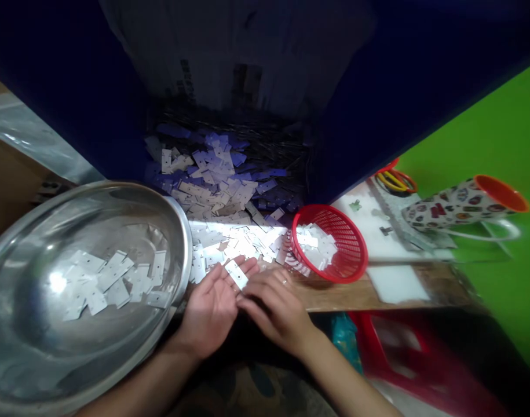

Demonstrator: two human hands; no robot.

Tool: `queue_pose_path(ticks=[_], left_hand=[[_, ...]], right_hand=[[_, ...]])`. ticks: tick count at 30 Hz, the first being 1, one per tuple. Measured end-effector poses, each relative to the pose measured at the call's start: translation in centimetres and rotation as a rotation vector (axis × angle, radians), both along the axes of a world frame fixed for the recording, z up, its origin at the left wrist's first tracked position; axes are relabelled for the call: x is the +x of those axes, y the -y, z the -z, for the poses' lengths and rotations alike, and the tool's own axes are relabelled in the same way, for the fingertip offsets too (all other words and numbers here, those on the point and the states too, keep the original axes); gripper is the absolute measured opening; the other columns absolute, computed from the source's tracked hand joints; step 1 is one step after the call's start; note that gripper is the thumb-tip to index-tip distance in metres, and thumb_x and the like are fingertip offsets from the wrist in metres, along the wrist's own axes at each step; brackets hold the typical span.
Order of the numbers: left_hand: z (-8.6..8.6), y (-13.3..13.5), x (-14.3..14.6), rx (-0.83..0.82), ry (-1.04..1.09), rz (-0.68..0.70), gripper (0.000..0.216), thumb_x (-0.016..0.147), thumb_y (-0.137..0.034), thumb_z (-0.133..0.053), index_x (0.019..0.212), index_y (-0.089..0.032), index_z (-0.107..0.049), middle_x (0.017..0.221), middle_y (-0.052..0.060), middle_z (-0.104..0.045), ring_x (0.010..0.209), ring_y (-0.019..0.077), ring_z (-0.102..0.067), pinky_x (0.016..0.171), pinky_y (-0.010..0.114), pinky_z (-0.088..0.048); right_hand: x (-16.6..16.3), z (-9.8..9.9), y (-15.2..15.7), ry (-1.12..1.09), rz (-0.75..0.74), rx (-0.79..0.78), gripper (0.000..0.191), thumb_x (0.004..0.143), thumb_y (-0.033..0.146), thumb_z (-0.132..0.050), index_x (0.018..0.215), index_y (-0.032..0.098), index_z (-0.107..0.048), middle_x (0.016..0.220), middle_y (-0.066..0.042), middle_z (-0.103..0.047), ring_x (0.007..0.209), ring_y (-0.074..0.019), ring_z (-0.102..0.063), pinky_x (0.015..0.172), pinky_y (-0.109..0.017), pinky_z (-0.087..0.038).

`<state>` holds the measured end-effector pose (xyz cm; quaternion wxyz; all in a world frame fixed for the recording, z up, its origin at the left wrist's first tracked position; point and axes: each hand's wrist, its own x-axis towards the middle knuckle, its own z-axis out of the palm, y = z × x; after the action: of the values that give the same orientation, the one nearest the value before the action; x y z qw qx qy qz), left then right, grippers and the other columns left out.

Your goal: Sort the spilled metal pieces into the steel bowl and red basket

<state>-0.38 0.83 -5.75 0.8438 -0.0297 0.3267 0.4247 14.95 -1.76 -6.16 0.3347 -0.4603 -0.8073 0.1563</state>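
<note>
My left hand (214, 313) is turned palm up in the middle of the view. Across its fingers lies a small flat whitish plate (236, 274) with a hole in it, probably metal. My right hand (277, 304) comes over from the right, fingers bent and closed together at the plate's lower right end; its fingertips are partly hidden. Just beyond both hands spreads a heap of similar plates (221, 197). A wide steel basin (184, 231) at the left holds several plates (103, 281). More of them sit in a red plastic basket (354, 249) to the right.
Dark blue panels (377, 116) rise around the heap. At the right are a white board (355, 231), a white pad (397, 284), a patterned cup (447, 208) lying tilted, and yellow and red rings (395, 180). A red plastic stool-like object (369, 341) stands below the wooden table edge (334, 298).
</note>
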Motion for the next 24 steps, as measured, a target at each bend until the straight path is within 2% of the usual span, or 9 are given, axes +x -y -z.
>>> queue_pose_path(ticks=[3,5,11,16,20,24], left_hand=[[0.1,0.1,0.0,0.006,0.016,-0.018,0.051,0.096,-0.032,-0.038,0.141,-0.008,-0.035,0.138,0.018,-0.053,0.129,0.0257,-0.047,0.113,0.044,-0.029],[0.3,0.1,0.0,0.005,0.016,-0.027,0.052,0.096,-0.033,-0.039,0.142,-0.01,-0.035,0.139,0.018,-0.052,0.131,0.0259,-0.046,0.114,0.045,-0.029],[0.3,0.1,-0.3,0.027,0.026,-0.068,0.052,0.096,-0.03,-0.036,0.143,-0.009,-0.033,0.142,0.017,-0.049,0.134,0.0251,-0.041,0.116,0.044,-0.023],[0.3,0.2,-0.4,0.047,0.069,-0.072,0.052,0.097,-0.029,-0.033,0.147,-0.013,-0.028,0.146,0.013,-0.045,0.136,0.0234,-0.038,0.118,0.043,-0.017],[0.3,0.3,-0.4,0.058,0.058,-0.072,0.055,0.096,-0.028,-0.035,0.148,-0.015,-0.025,0.148,0.014,-0.041,0.137,0.0243,-0.036,0.118,0.045,-0.014],[0.3,0.3,-0.4,0.05,0.061,-0.077,0.054,0.096,-0.026,-0.035,0.148,-0.015,-0.024,0.148,0.014,-0.042,0.138,0.0231,-0.035,0.119,0.044,-0.013]], right_hand=[[0.6,0.4,-0.6,-0.156,0.161,-0.033,0.013,0.09,0.013,-0.054,0.101,0.02,-0.058,0.093,-0.006,-0.065,0.088,-0.019,-0.058,0.08,-0.035,-0.047],[0.8,0.8,-1.2,-0.172,0.235,-0.067,0.014,0.091,0.013,-0.053,0.102,0.019,-0.058,0.093,-0.007,-0.064,0.089,-0.0192,-0.058,0.081,-0.033,-0.048],[0.5,0.7,-1.8,-0.157,0.256,-0.176,0.008,0.091,0.018,-0.052,0.095,0.018,-0.06,0.089,-0.006,-0.063,0.084,-0.0176,-0.059,0.077,-0.029,-0.047],[-0.5,0.4,-0.8,-0.159,0.287,-0.401,0.012,0.086,0.027,-0.062,0.077,0.02,-0.059,0.071,0.0,-0.058,0.067,-0.0143,-0.055,0.063,-0.026,-0.042],[-1.1,0.7,-0.7,-0.195,0.342,-0.512,0.014,0.079,0.028,-0.069,0.076,0.02,-0.058,0.066,0.003,-0.052,0.062,-0.0129,-0.05,0.058,-0.024,-0.038],[-1.4,0.8,-0.9,-0.287,0.336,-0.595,0.013,0.079,0.027,-0.067,0.075,0.02,-0.057,0.061,0.005,-0.048,0.056,-0.011,-0.045,0.053,-0.023,-0.036]])
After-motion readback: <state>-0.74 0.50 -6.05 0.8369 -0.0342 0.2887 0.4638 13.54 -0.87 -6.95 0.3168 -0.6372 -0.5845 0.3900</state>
